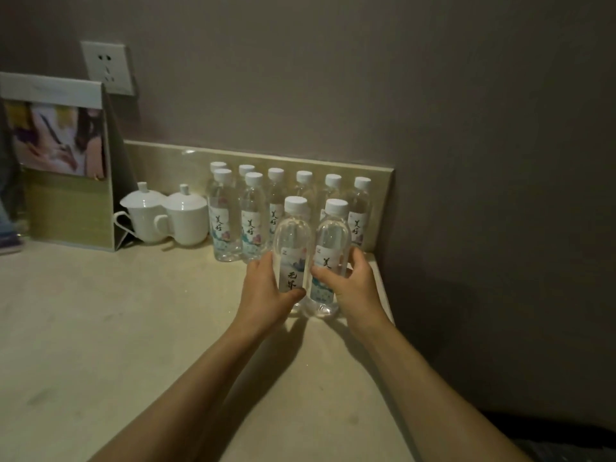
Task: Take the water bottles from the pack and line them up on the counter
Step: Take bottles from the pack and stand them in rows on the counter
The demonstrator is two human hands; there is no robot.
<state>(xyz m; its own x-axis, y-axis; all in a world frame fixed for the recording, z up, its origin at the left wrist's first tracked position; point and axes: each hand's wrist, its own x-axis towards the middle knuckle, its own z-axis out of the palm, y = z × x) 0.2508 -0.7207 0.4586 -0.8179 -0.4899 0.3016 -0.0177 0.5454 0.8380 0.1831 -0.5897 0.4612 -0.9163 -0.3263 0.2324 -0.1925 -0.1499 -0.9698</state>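
Two clear water bottles with white caps stand side by side near the counter's right end. My left hand (266, 291) grips the left bottle (292, 238) around its label. My right hand (351, 285) grips the right bottle (333, 241) the same way. Both bottles are upright, and their bases seem to touch the beige counter (133, 328). Behind them, several more identical bottles (224, 215) stand in rows against the low backsplash (160, 161). No pack is in view.
Two white lidded cups (166, 215) stand left of the bottles. A folded display card with a photo (56, 155) stands at the far left, below a wall socket (106, 66). A grey wall (483, 195) closes the counter's right side.
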